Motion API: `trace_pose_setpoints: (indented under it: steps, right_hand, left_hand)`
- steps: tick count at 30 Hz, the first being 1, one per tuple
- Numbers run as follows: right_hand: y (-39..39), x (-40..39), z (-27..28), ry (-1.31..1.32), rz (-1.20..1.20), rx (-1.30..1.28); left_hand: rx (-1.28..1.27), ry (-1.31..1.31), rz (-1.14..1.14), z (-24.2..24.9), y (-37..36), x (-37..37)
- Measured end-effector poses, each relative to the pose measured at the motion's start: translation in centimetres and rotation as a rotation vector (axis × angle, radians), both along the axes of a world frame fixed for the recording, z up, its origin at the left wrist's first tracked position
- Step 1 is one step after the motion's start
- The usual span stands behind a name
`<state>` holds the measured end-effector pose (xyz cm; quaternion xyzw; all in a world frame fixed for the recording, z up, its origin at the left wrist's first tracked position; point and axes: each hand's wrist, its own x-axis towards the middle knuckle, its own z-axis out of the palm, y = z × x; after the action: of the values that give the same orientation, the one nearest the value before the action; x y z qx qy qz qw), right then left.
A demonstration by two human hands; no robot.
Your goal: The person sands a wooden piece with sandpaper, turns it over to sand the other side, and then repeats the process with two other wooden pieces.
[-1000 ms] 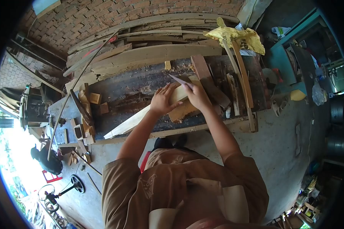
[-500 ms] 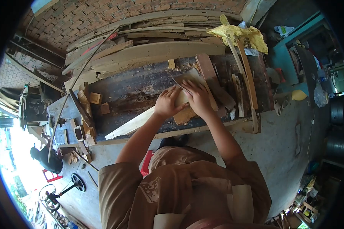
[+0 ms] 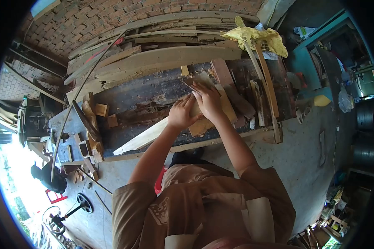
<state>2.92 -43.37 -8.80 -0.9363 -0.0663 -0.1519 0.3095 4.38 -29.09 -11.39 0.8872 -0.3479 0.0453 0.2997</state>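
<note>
A long pale wooden board, tapering to a point at its left end, lies slantwise on the dark workbench. On its upper face my left hand rests flat, fingers stretched out and pressing the wood. Just to the right, my right hand bends over a thin brown sheet of sandpaper, its fingertips on the sheet against the board. The sheet's lower part is hidden under those fingers. Another flat wood piece lies beneath the board near my right wrist.
Right of my hands lie a reddish-brown plank and long thin strips. Small wood blocks sit on the left of the bench. Long boards are stacked behind, beside a yellow sack. A thin rod leans across the left.
My right hand has shifted slightly up and left along the board, with the sheet moving the same way. My left hand stays about where it was; the whole view has tilted a little.
</note>
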Motion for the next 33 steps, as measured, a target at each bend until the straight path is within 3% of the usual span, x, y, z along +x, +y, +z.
trace_pose_setpoints:
  steps: [8,14,18,20,25,27,28,33]
  right_hand:
    - [-1.3,-7.4,-0.3,0.043,-0.097,0.02]
    - [-0.5,-0.9,-0.8,0.011,-0.04,-0.024]
    - [-0.6,-6.3,-0.1,-0.094,-0.133,-0.072]
    - [-0.9,-8.5,-0.2,0.042,-0.114,0.029]
    - [-1.1,-2.7,-0.6,0.004,-0.05,0.024]
    - [-0.8,-0.9,-0.1,0.124,-0.061,0.04]
    - [-0.7,-1.5,-0.7,0.019,-0.061,-0.006]
    - [-1.2,-6.6,0.3,0.065,-0.09,-0.016]
  left_hand:
    - [0.01,0.026,0.023,0.0,-0.1,-0.1]
    - [-0.011,0.0,0.006,-0.3,0.0,0.0]
    - [-0.046,0.049,-0.004,-0.8,0.0,0.2]
    - [-0.046,0.041,0.008,-0.4,-0.1,0.0]
    - [-0.075,0.015,0.028,-1.3,0.0,-0.1]
    - [-0.081,0.013,0.014,-0.9,-0.1,-0.1]
    - [-0.071,0.017,0.011,-0.9,0.0,0.0]
    - [-0.077,0.019,0.012,-1.5,0.2,0.2]
